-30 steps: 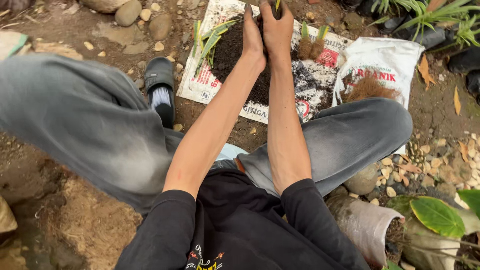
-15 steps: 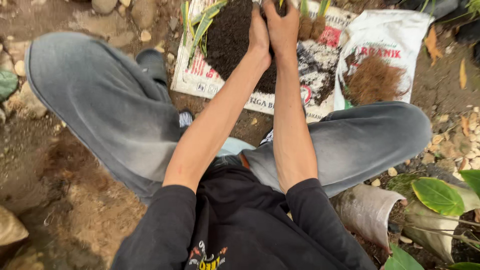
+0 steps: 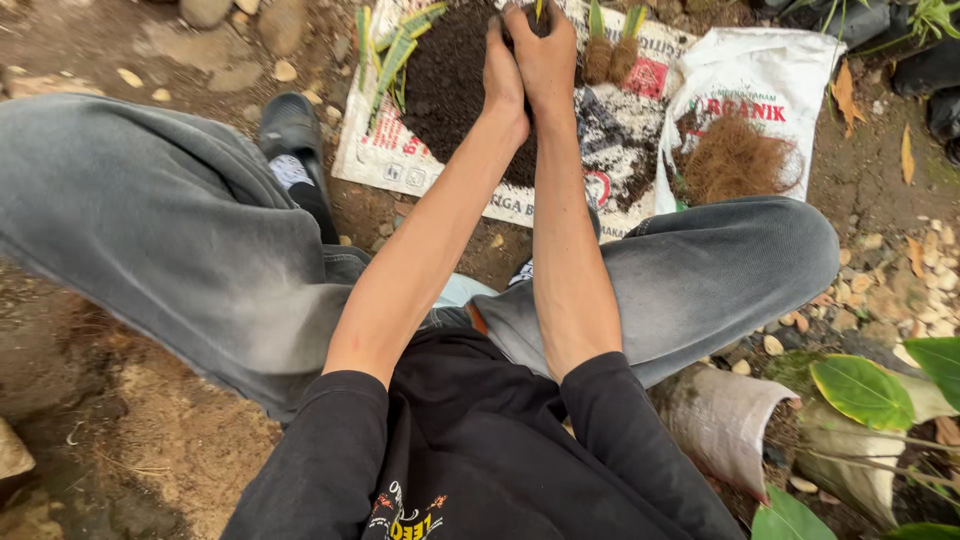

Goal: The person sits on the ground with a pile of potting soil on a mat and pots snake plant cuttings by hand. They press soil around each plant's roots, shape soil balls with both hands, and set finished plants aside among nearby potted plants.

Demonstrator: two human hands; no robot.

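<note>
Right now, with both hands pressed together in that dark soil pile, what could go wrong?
Soil could spill: the soil pile lies on a flat printed sack with no rim, near its edges. The left hand and right hand work close to the small rooted plants and the green cuttings, which might get knocked or buried. The fibre clump beside the right knee could be dragged off its white bag.
</note>
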